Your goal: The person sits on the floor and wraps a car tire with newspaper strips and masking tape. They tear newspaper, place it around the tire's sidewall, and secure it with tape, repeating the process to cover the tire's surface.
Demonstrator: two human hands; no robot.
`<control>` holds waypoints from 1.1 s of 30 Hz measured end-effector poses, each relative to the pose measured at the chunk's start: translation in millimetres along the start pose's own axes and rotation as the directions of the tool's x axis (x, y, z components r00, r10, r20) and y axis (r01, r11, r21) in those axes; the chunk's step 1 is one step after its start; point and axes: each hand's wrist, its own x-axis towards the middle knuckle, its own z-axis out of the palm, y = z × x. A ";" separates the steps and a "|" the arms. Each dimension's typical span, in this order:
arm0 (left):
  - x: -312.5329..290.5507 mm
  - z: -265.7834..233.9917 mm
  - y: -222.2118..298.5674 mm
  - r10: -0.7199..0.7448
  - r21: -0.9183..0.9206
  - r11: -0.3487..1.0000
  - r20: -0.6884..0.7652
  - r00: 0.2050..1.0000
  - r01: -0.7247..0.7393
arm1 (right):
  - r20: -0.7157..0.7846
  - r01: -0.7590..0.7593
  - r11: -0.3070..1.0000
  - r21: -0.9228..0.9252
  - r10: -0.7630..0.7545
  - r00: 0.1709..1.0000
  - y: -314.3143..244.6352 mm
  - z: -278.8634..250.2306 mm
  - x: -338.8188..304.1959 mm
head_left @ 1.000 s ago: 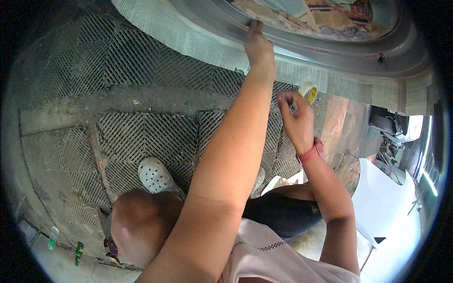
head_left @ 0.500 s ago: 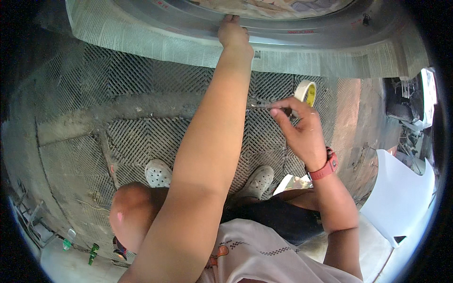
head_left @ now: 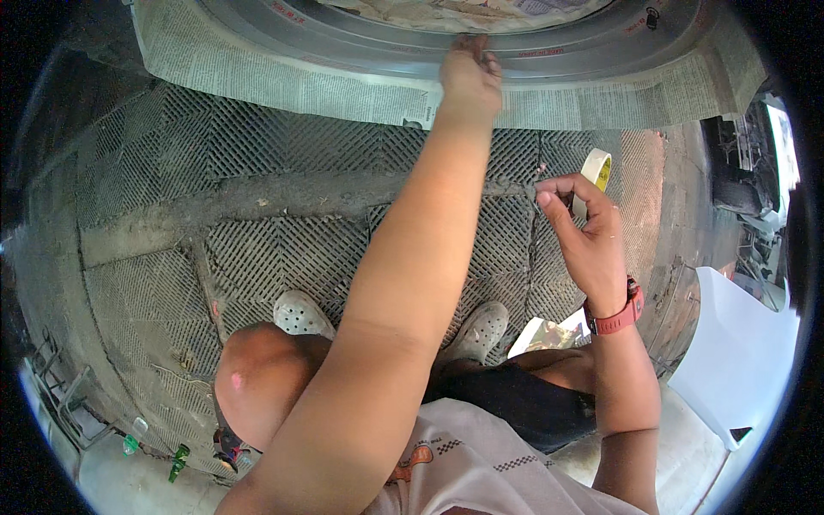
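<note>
My left hand (head_left: 472,75) reaches far forward and touches a grey curved panel (head_left: 378,53). Two of its fingers stretch onto the panel near the inner edge and the others bend under; nothing shows in it. Newspaper sheets (head_left: 283,96) line the panel's near edge, and crumpled paper (head_left: 481,12) fills the opening beyond it. Lower right, my right hand (head_left: 592,232) has thumb and index finger close together. A cream roll of masking tape (head_left: 592,163) with a yellow core stands up behind those fingers, its lower part hidden by the hand.
Dark ridged floor mats (head_left: 283,253) lie below, around my two pale clogs (head_left: 305,313). A white panel (head_left: 734,352) stands at the right. Green bottles (head_left: 178,462) and a metal rack (head_left: 73,403) sit at the lower left, and a printed sheet (head_left: 549,335) lies by my right foot.
My left hand has slid right along the panel's edge. My right hand, with the tape roll, has also shifted right. The view itself has moved slightly.
</note>
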 end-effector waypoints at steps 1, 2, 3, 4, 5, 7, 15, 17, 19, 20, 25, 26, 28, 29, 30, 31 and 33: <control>1.3 -4.5 9.5 -0.005 0.015 1.000 0.026 1.000 0.005 | 0.008 -0.003 1.000 -0.001 0.003 1.000 -1.5 -0.5 -0.3; 2.3 -7.9 16.5 -0.011 0.030 1.000 0.051 0.999 0.010 | 0.017 -0.007 1.000 -0.003 0.007 1.000 -2.8 -1.1 -0.5; 3.3 -9.8 20.3 -0.003 0.071 0.997 0.039 0.999 0.000 | 0.035 -0.011 1.000 -0.005 0.011 0.999 -4.1 -2.0 -0.5; 3.4 -10.5 23.1 0.005 0.112 0.994 0.028 1.000 -0.008 | 0.052 -0.015 1.000 -0.008 0.015 0.999 -5.3 -3.0 -0.2; 3.3 -10.9 24.1 0.012 0.152 0.988 0.018 1.000 -0.015 | 0.069 -0.019 1.000 -0.012 0.020 0.997 -5.9 -3.5 0.1; 1.9 -12.3 23.0 0.006 0.145 0.989 0.077 0.997 -0.017 | 0.038 0.018 1.000 -0.009 -0.018 0.999 -6.1 -1.4 0.9; -5.4 4.6 18.4 0.015 -0.017 1.000 0.230 0.973 -0.012 | 0.023 0.029 0.999 0.018 -0.029 0.999 -1.8 2.7 -2.1; -12.0 3.5 15.6 0.012 0.018 1.000 0.220 0.975 -0.016 | 0.036 0.020 1.000 0.006 -0.021 0.999 -3.4 1.8 -0.6; -14.3 9.4 14.6 0.017 -0.007 1.000 0.253 0.967 -0.016 | 0.040 0.029 0.999 0.016 -0.030 0.999 -4.5 3.9 0.9; -15.9 11.4 14.3 0.020 -0.019 1.000 0.269 0.963 -0.015 | 0.042 0.033 0.999 0.020 -0.034 0.999 -4.7 4.8 1.5; -20.9 -6.2 14.3 0.217 0.429 0.873 0.088 0.972 -0.234 | 0.070 0.027 1.000 -0.012 -0.026 0.997 -1.7 7.5 3.7; -19.4 -14.1 15.0 0.313 0.593 0.757 0.042 0.949 -0.276 | 0.072 0.037 0.999 -0.003 -0.037 0.997 -1.2 8.9 4.3; -16.7 -24.1 17.0 0.549 0.587 0.662 0.043 0.835 -0.466 | 0.085 0.048 0.999 -0.004 -0.048 0.995 -3.6 9.0 6.9; -16.6 -28.1 18.8 0.652 0.584 0.598 0.044 0.757 -0.549 | 0.091 0.052 0.999 -0.005 -0.051 0.995 -4.9 8.7 8.1; -16.3 -33.1 24.7 0.657 0.638 0.531 0.105 0.747 -0.557 | 0.106 0.037 0.999 0.002 -0.037 0.994 -6.3 8.4 9.1; -20.8 -31.0 27.1 0.659 0.641 0.530 0.100 0.745 -0.555 | 0.121 0.022 1.000 0.010 -0.024 0.992 -7.4 8.0 10.0; -29.7 -20.3 27.1 0.657 0.645 0.534 0.092 0.748 -0.548 | 0.128 0.009 1.000 0.019 -0.012 0.992 -5.0 7.4 9.7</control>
